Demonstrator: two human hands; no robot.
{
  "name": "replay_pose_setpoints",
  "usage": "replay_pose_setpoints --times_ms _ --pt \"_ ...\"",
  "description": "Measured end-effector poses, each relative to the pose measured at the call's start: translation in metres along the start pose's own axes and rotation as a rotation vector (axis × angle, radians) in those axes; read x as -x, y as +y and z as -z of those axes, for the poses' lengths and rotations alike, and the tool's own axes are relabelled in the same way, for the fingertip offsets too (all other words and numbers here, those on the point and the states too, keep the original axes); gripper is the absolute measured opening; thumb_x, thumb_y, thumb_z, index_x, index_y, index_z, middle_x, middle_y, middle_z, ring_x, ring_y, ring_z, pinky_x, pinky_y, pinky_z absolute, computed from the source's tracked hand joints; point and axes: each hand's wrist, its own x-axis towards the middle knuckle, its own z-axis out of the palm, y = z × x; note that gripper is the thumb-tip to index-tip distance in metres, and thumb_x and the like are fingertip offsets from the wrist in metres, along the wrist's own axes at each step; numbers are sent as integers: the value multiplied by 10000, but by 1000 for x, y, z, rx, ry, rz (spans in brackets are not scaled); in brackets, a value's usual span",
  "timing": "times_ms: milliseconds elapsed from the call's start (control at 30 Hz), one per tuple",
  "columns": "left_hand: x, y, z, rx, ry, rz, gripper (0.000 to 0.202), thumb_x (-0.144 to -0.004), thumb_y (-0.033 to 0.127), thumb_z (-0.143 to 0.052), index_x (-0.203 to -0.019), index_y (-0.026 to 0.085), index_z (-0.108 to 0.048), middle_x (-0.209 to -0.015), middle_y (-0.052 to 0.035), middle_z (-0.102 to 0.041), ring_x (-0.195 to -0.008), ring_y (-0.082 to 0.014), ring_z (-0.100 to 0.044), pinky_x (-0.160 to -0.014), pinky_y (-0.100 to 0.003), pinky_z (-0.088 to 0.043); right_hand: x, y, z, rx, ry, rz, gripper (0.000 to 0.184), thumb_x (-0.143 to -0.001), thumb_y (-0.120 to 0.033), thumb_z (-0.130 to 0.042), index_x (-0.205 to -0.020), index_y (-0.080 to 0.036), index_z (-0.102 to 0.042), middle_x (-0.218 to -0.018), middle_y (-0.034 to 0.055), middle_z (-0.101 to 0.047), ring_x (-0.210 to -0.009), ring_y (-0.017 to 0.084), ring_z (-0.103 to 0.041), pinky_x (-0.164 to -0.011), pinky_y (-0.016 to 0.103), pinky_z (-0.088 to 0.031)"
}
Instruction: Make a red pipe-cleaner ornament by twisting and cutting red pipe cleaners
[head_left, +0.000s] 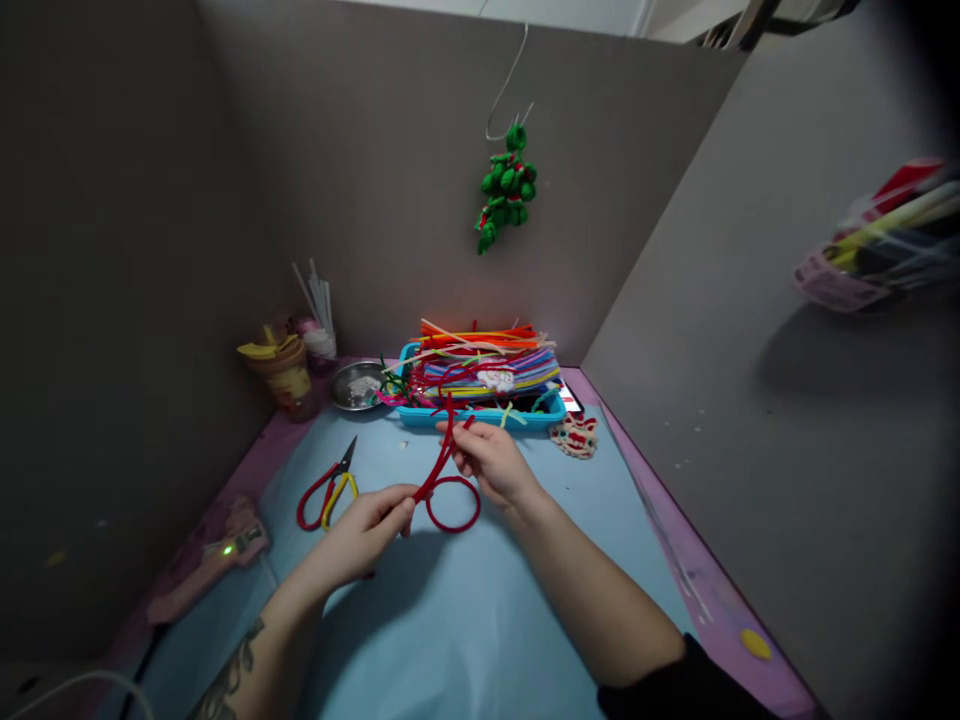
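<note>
**Red strands (435, 470) pinched b/w L hand (381, 518) & R hand (491, 462)**

Both hands are nearly closed, w/ no wide gap seen at either. The lower ends of the strands are gripped in the L hand b/w thumb & forefinger; its other fingers are partly hidden below. Higher up, the strands are met by the R hand, its thumb & fingers curled inward, w/ loose tips sticking up past it. How many strands are held by each can't be told. The strands are held aslant above the blue sheet (480, 630) by which most of the tabletop (724, 610) is covered.

A red ring (453, 530) is seen b/w the hands, just beside the L fingertips; whether it's joined to the strands or lying on the sheet can't be told. Scissors (345, 464), blades up-left of the L hand, are left untouched. Behind the hands, a blue tray (420, 418) is piled w/ multicolored stems (487, 372).
</note>
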Motion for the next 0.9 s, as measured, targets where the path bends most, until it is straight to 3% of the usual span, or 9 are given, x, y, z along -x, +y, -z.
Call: replay_pose_setpoints --times_ms 167,367,500,600,733,900 --pt "5 -3 -1 -28 -6 -29 376 -926 411 -385 -711 191 -600 -669 -6 -605 -640 -153 -530 -622 -242 -375 0 -7 1 -53 31 1 369 -619 -456 -771 -772 -123 -723 -706 65 -683 -453 58 -424 -386 190 -245" --pt "10 -1 3 -100 -17 -59 295 -919 355 -428 -738 199 -601 -621 13 -571 -590 -145 -511 -562 -226 -330 2 -17 3 -127 18 -24 389 -608 -463 -783 -811 -136 -729 -787 89 -726 -451 60 -449 -379 188 -257" --pt "12 -1 5 -146 -41 -64 282 -910 345 -451 -758 207 -644 -652 5 -607 -608 -153 -531 -567 -227 -333 4 -14 2 -148 -66 -61 432 -626 -452 -788 -935 -158 -716 -784 63 -726 -459 58 -489 -388 167 -284" --pt "13 -2 5 -109 -26 -47 255 -897 369 -480 -924 224 -688 -691 -1 -644 -620 -164 -559 -579 -232 -362 8 -9 -4 -147 -108 -46 406 -646 -432 -787 -937 -166 -692 -704 24 -698 -467 59 -511 -413 161 -326" --pt "12 -3 1 -20 65 -43 323 -884 392 -505 -1120 215 -637 -713 -2 -647 -626 -162 -560 -578 -233 -375 15 1 -20 -158 -115 -10 371 -644 -436 -787 -847 -155 -655 -692 9 -679 -495 63 -540 -463 176 -388" --pt "9 -1 -7 -24 278 -41 279 -851 400 -563 -1022 198 -649 -637 13 -607 -563 -147 -521 -536 -228 -333 21 21 -37 -168 -99 -35 386 -611 -454 -797 -789 -155 -628 -654 -2 -661 -496 74 -540 -468 193 -395"
